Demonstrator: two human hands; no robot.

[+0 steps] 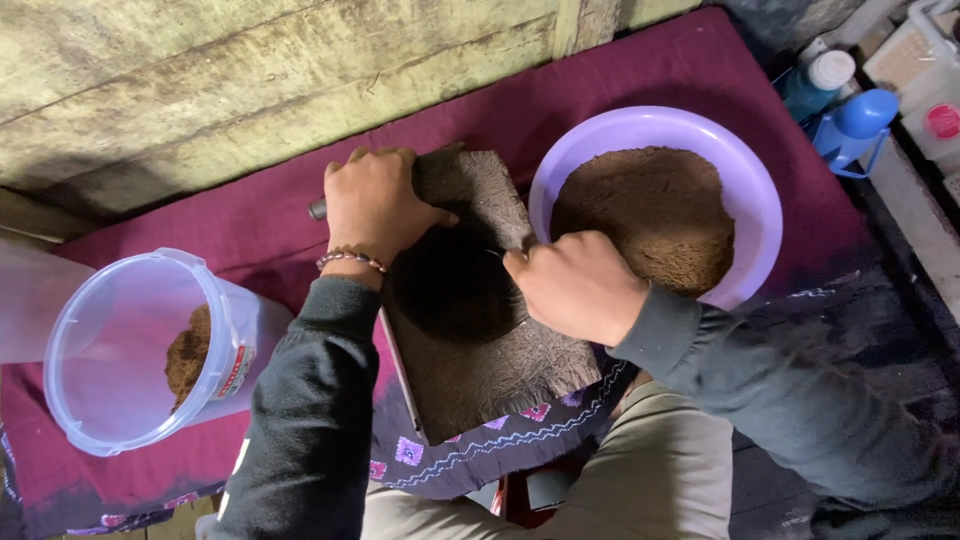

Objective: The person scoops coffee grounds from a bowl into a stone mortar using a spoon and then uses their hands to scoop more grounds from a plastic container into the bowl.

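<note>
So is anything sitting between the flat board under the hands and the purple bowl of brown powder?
Nothing visible. The board lies right beside the purple bowl, with the right hand at the board's bowl-side edge. The left hand grips the far end.

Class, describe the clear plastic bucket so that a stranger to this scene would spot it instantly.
Start at the maroon cloth and follow it to the left edge, beyond the left hand. There lies the clear plastic bucket, tipped on its side, with brown powder inside. Unlike the purple basin, it is see-through and nearly empty.
</note>
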